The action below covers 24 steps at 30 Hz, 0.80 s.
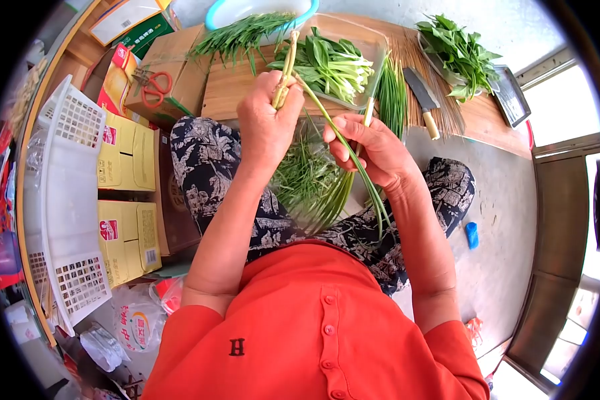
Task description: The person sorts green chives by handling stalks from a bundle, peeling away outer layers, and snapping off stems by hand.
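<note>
My left hand is closed around a few straw-coloured stalks that stick up above the fist. A long green leaf stem slants from beside that fist down across my right hand. In the right hand's grip is a small bunch of garlic chives, pale ends up and green leaves hanging toward my lap. More loose green leaves lie below, between my knees. In front of my hands, a clear plastic tray holds leafy greens with pale stems.
On the wooden board are a knife, thin brown straws and chives. A blue basin stands behind. Red-handled scissors rest on a cardboard box. A white crate stands at left.
</note>
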Available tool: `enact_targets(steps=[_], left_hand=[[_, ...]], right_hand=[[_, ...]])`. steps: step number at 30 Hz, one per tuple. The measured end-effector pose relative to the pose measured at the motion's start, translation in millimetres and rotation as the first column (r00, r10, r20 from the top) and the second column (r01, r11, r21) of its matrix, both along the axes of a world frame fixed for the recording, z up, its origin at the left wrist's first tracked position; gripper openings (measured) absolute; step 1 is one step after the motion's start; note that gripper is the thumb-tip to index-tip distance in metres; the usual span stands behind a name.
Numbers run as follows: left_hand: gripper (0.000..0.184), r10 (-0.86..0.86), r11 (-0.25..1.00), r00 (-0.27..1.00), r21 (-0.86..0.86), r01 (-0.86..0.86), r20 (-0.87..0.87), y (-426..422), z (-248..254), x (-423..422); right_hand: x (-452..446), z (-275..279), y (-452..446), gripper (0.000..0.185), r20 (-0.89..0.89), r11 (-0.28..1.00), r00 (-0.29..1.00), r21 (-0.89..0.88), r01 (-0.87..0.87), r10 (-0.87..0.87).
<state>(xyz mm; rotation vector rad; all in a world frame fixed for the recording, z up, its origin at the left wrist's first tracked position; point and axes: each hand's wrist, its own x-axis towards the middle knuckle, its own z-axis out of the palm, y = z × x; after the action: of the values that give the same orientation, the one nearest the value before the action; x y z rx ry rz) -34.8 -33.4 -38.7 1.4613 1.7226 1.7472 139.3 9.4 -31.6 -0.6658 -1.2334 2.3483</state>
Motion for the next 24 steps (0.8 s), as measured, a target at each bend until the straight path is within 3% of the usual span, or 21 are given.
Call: enact_targets(steps=[3,14,16,19,24], left_hand=[[0.010,0.132,0.991,0.989,-0.003,-0.133,-0.060,3.0,0.3,-10.5],[0.008,0.257,0.966,0.966,0.031,-0.256,-0.024,8.5,-20.2,-45.7],[0.013,0.229,0.973,0.971,-0.018,-0.229,0.071,4.8,-14.7,-48.2],[0.015,0.025,0.925,0.999,-0.379,-0.034,-0.027,-1.0,-15.2,-54.2],[0.011,-0.148,0.938,0.974,-0.287,0.193,0.172,-6.8,-11.1,-22.2]], right_hand=[[2.0,-0.2,-3.0,0.026,-0.031,0.999,0.999,-0.039,-0.028,0.027],[21.2,-4.2,-2.4,0.025,-0.068,0.987,0.998,-0.156,-0.026,0.015],[25.2,-4.3,-1.3,0.025,-0.078,0.989,0.997,-0.150,-0.002,-0.010],[23.9,-5.4,3.2,0.024,0.007,0.996,0.998,-0.064,0.068,-0.068],[10.1,-5.0,4.7,0.020,0.145,0.975,0.971,0.146,0.168,-0.189]])
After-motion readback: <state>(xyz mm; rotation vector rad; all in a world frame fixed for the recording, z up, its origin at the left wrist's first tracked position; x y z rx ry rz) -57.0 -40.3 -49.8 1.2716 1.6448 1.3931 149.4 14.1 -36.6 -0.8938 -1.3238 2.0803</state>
